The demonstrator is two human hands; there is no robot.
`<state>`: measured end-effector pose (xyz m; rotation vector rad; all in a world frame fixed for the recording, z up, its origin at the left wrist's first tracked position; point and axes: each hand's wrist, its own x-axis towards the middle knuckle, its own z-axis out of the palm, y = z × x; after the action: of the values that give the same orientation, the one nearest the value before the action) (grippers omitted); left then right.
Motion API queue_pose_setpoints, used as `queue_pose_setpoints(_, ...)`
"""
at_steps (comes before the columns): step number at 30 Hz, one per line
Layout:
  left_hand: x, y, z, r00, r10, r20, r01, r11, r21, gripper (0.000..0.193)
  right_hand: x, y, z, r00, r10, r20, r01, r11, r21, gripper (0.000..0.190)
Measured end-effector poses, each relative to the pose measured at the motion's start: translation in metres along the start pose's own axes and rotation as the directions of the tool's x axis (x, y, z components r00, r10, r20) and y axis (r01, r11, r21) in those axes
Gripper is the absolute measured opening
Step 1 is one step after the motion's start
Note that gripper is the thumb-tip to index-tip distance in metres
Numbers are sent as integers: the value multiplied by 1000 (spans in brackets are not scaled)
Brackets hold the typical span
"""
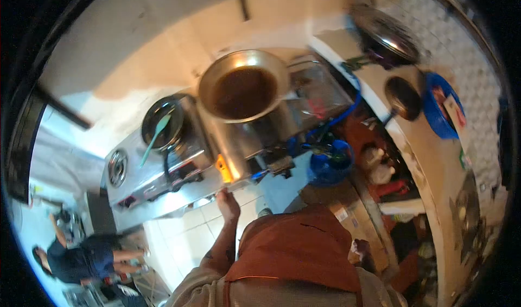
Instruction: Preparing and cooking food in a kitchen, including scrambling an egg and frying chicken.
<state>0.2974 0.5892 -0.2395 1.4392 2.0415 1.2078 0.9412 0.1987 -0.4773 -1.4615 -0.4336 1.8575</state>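
Note:
My left hand [228, 206] is in front of the steel stove's front edge, with its fingers curled. Just beyond the fingertips is an orange object [223, 169], too blurred to name; whether I touch it is unclear. My right hand [360, 250] hangs beside my rust-coloured apron [293, 250], blurred, with a pale spot at the fingers. A wide metal pot [206, 99] of dark brown liquid [245, 92] stands on the burner ahead. To its left a dark frying pan [147, 134] holds a light green spatula [156, 134].
A bare burner [118, 168] is at the left end of the stove. Right of the pot are a clear container [325, 87], a blue hose [358, 93] and a blue bucket [329, 172]. The right counter carries a ladle [402, 98] and a blue basin [435, 122]. Another person [77, 258] stands far left.

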Motion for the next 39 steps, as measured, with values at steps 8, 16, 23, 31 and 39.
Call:
queue_pose_setpoints(8, 101, 41, -87, 931, -263, -253, 108, 860, -499, 23, 47, -75, 61, 961, 46, -274, -149, 918, -368, 17)
queue_pose_setpoints(16, 264, 68, -223, 933, 298, -200, -161, 845, 510, 33, 12, -199, 226, 934, -188, -305, -208, 409, -888, 18)
queue_pose_setpoints(23, 355, -25, -198, 616, 788, -12, -692, 548, 469, 48, -9, -107, 238, 859, -510, -38, -124, -137, -983, 18)
queue_pose_setpoints(31, 59, 175, -15, 372, 621, 690, -632, 714, -302, 41, -111, -54, 369, 434, -147, -889, -225, 938, -265, 33)
queue_pose_setpoints(39, -50, 225, 2, -132, 605, 785, -644, 550, -532, 33, -175, 191, 485, 288, 430, -855, -210, 900, 382, 43)
